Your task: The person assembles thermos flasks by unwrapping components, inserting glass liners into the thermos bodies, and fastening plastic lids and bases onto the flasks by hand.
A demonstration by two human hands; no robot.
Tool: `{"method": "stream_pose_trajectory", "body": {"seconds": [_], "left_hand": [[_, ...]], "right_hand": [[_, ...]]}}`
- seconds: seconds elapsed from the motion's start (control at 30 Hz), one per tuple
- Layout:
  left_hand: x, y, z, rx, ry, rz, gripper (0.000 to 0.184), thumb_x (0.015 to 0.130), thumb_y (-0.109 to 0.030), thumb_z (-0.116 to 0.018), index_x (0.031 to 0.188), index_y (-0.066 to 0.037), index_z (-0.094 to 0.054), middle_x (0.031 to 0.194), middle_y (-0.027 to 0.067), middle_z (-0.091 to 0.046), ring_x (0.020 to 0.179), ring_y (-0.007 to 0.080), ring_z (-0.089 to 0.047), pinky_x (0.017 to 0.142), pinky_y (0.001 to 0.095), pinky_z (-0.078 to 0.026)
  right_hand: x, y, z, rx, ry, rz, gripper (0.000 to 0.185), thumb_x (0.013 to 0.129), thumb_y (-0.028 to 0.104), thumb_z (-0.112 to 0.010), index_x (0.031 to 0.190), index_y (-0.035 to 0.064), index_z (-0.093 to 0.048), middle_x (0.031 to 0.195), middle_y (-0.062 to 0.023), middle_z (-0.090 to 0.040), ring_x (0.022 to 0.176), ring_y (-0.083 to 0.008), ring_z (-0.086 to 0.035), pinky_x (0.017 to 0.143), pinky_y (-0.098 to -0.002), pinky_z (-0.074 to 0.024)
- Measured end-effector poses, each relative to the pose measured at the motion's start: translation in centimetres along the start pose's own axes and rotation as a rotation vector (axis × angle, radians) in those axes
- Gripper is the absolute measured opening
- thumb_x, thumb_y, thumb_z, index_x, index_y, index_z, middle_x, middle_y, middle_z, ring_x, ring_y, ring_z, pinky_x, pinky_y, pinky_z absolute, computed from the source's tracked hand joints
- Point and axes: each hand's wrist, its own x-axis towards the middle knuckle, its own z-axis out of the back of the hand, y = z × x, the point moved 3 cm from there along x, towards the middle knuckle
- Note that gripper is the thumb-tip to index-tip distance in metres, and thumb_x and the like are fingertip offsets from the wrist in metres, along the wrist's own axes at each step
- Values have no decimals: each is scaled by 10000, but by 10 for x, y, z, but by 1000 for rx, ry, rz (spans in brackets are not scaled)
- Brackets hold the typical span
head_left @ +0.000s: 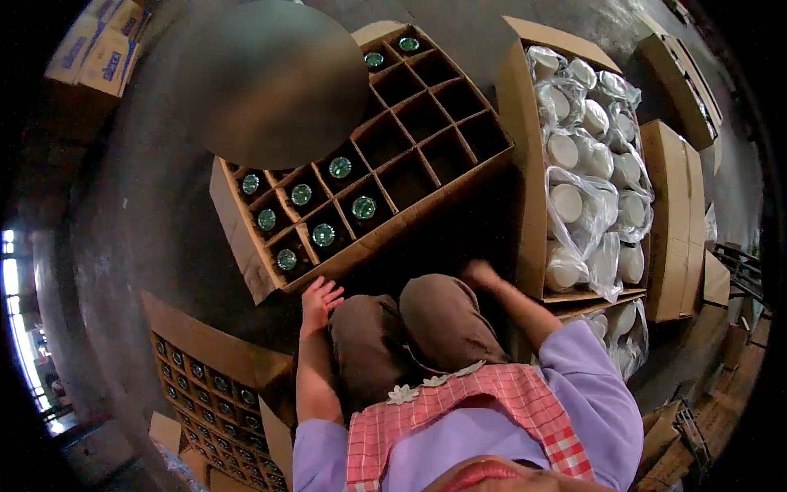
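- Pink checked apron (459, 403) nearest the camera, above the brown trousers (443, 316); knees bent and drawn up, presumably a low seat so the forearms reach floor level.
- Main divided carton (235, 230): stands just beyond the knees, turned at a slant, top open. Likely set there so both hands can reach its cells.
- Green glass pieces (364, 207): seen end-on, one per cell, grouped at the left end, with two more at the far edge. Dividers probably keep glass off glass. A blurred round patch hides part of this carton.
- Left hand (318, 305): fingers loosely spread, nothing held, beside the carton's near edge; contact cannot be confirmed.
- Right hand (479, 277): beside the right knee, blurred; finger spread and any grip cannot be told.
- Right-side carton (520, 131): holds white-ended containers (566, 202) in clear plastic, perhaps bagged against scuffs; near the right arm.
- Lower-left carton (213, 348): flaps up, more glass tops (221, 383) in rows of cells, near the left forearm.
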Motion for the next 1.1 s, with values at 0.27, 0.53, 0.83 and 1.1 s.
{"method": "stream_pose_trajectory", "body": {"seconds": [0.27, 0.53, 0.83, 1.1], "left_hand": [[-144, -36, 51, -24, 3, -406, 475, 871, -169, -513, 1306, -17, -399, 1196, 174, -544, 982, 303, -597, 840, 370, -452], [-242, -32, 3, 551, -289, -857, 409, 798, -47, -536, 1199, 25, -506, 1196, 183, -538, 1104, 295, -515, 977, 388, -364], [-156, -96, -37, 1218, -82, -800, 339, 807, -113, -543, 1114, 30, -555, 1196, 188, -529, 1086, 341, -501, 937, 424, -385], [-134, -115, -84, 1143, -270, -755, 308, 816, -103, -559, 1092, 34, -569, 1176, 200, -529, 1072, 344, -498, 910, 422, -402]], "right_hand": [[-166, 91, -84, 522, 203, -454, 352, 816, 337, -606, 983, 31, -654, 989, -155, -630, 863, -249, -585, 746, -382, -471], [-115, 123, -31, 443, 118, -362, 333, 816, 321, -601, 987, 40, -654, 954, -158, -634, 847, -257, -594, 747, -381, -475], [-76, 107, 0, 487, 238, -423, 314, 817, 303, -596, 993, 49, -655, 915, -161, -639, 830, -266, -604, 749, -381, -479], [-70, 81, 60, 392, 250, -341, 298, 818, 287, -591, 998, 58, -656, 880, -164, -643, 815, -273, -613, 750, -381, -482]]}}
